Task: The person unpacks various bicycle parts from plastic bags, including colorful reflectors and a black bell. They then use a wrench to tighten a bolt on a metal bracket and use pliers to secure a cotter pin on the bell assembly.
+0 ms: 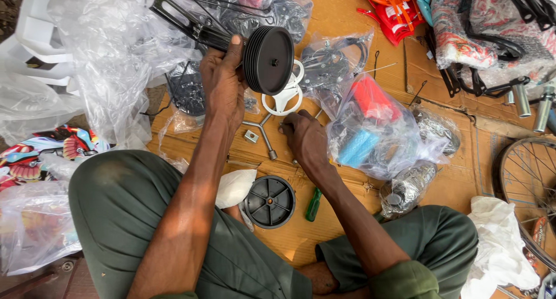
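— Flattened brown cardboard [341,9] covers the floor where you sit cross-legged, with clear plastic bags heaped all round. What is your left hand [223,84] doing?

— Your left grip is clenched round a black metal bracket arm [185,22], holding it up off the cardboard so the small black ribbed plastic wheel [269,60] at its end stands clear and faces you. Lifted that way, the wheel's hub is open to view, probably to leave room to work on it.

— And your right hand [306,138]?

— It rests low on the cardboard, fingers curled at a silver metal Y-shaped wrench [263,131], just below a white plastic ring piece [284,96]. Whether that grip has closed on the wrench or only touches it, I cannot tell; the knuckles hide the fingertips.

— What lies close to you?

— A second black plastic wheel [270,201] lies flat between your knees, near a green-handled screwdriver [313,204]. Both sit within easy reach, seemingly kept handy. A clear bag with red and blue parts [370,125] sits just right of your right hand, and a spoked bicycle wheel [530,189] lies at the right edge.
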